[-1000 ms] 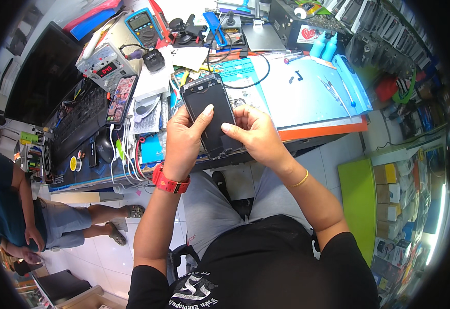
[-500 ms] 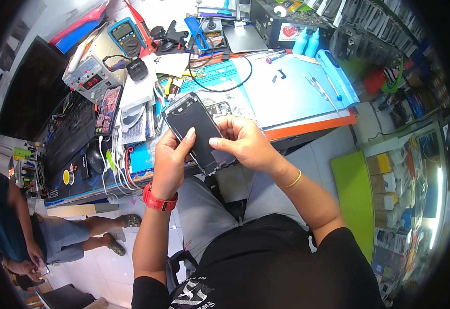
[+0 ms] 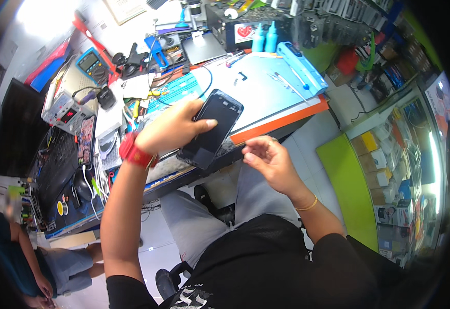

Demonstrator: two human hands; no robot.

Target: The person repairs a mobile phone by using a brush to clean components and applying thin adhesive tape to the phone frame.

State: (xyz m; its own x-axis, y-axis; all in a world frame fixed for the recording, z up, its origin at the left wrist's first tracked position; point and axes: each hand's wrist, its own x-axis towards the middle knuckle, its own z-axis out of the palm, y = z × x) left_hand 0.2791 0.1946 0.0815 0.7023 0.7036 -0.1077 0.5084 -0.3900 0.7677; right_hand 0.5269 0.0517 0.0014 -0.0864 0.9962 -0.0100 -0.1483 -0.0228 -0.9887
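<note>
Near the blue mat (image 3: 256, 100), the left hand (image 3: 171, 127) grips a phone panel (image 3: 223, 119) (thumb across, likely steadying it), the right hand (image 3: 270, 160) apart, released.

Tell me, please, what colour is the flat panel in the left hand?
Mostly black; the panel shows best in the head view.

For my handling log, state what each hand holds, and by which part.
The left hand holds the dark phone panel by a long edge, thumb on its face; the right hand appears empty.
</note>
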